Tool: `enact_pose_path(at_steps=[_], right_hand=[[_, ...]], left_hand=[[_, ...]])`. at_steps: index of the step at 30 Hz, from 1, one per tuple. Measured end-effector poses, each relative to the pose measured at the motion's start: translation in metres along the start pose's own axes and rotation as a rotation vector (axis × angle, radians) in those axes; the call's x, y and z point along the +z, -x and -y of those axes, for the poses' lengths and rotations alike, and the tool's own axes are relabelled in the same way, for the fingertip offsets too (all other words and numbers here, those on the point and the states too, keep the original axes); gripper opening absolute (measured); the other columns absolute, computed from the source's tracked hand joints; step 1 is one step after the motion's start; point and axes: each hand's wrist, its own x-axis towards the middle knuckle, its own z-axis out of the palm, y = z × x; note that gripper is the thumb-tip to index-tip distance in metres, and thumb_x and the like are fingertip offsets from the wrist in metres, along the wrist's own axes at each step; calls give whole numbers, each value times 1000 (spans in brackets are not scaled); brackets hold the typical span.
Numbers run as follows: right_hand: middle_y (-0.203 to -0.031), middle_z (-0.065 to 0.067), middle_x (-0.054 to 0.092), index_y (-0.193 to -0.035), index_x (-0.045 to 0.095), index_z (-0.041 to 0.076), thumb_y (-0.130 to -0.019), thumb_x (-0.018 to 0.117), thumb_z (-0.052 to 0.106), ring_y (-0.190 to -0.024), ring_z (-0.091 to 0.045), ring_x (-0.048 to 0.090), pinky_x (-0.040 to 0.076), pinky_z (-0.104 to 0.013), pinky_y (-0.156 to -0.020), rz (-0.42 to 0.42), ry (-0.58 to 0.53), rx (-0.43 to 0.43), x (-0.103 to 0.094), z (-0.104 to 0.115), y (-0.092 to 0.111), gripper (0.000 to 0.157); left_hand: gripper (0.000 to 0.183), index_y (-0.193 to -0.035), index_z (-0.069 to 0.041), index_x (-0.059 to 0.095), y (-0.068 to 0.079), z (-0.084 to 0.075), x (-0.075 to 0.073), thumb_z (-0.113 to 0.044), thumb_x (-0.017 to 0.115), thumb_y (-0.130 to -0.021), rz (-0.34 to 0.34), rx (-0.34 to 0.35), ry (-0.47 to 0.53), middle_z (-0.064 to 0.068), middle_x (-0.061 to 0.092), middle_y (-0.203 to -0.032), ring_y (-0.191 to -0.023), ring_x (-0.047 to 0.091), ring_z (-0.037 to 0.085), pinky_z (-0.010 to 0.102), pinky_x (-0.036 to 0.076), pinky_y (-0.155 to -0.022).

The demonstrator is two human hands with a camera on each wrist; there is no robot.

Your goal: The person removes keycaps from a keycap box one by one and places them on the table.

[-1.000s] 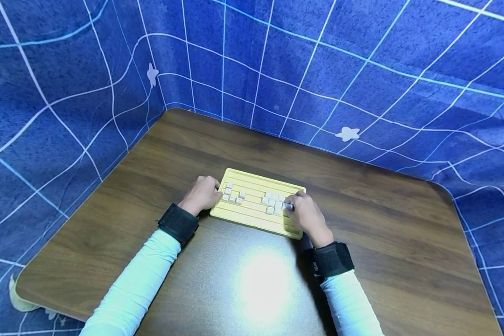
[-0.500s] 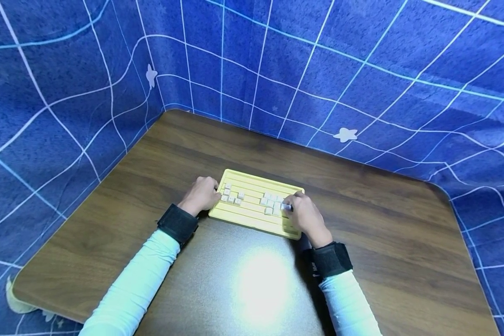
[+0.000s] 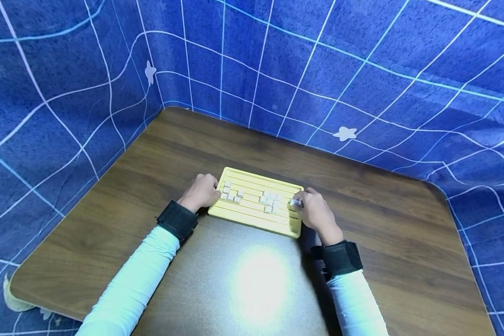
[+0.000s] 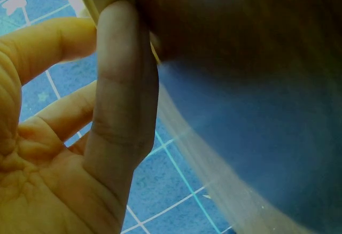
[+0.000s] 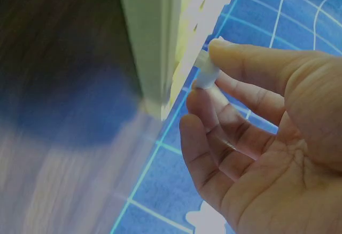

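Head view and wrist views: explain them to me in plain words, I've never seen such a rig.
There is no machine here: a person works bare-handed. The head view comes from a camera worn on the head, looking forward and down. The other two come from cameras worn on the wrists, one each, so they look close. On the brown table is a yellow board with small white blocks in two groups. The left hand grips the board's left edge. The right hand pinches another block at the board's right end; whether that block touches the board is hard to tell.
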Motion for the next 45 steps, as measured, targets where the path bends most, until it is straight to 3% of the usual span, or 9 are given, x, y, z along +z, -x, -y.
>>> enact_pose_path(at_steps=[5,12,18,25,34,39,45], right_hand=[[-83,-17,70,-90,68,-2,-79,68,5,-90,-33,62,54,-49,-81,-14,3,40,-8,-15,5,13],[-89,-20,63,-91,68,-1,-79,68,8,-78,-32,61,54,-50,-69,-39,26,98,-18,-34,14,14],[-87,-23,64,-91,66,-5,-79,68,7,-79,-35,60,53,-51,-68,-52,64,99,-25,-54,24,17],[-87,-23,64,-90,67,-4,-79,67,6,-79,-34,59,52,-51,-68,-65,65,124,-29,-74,39,16],[-80,-20,61,-86,66,-3,-75,69,4,-72,-33,57,51,-50,-64,-87,71,125,-28,-86,48,13],[-82,-22,63,-88,66,-3,-75,69,3,-76,-35,58,51,-52,-68,-84,67,141,-26,-89,51,15],[-85,-23,62,-90,66,-3,-76,68,3,-77,-35,59,51,-52,-69,-56,65,161,-22,-92,54,16]], left_hand=[[25,-102,3,67,-1,0,-1,-13,58,-84,20,-9,2,19,65,-97,-78,56,26,38,49,-68],[23,-99,2,68,-2,-2,-4,-13,58,-84,30,-9,-17,17,64,-93,-74,55,26,37,47,-64],[25,-101,1,67,-4,-3,-4,-16,59,-84,34,-9,-24,19,63,-99,-82,55,28,42,49,-71],[21,-96,1,67,-7,-3,-2,-15,59,-84,41,9,-32,18,63,-95,-79,55,27,41,49,-69],[24,-99,3,65,-4,-1,-5,-14,60,-83,36,21,-37,20,63,-98,-82,54,28,44,50,-75],[16,-88,1,65,-5,-2,-4,-14,60,-83,33,13,-38,16,59,-87,-74,52,27,39,45,-65],[24,-99,3,66,-5,-2,-3,-14,59,-84,49,-8,-34,20,63,-99,-81,54,28,42,49,-72]])
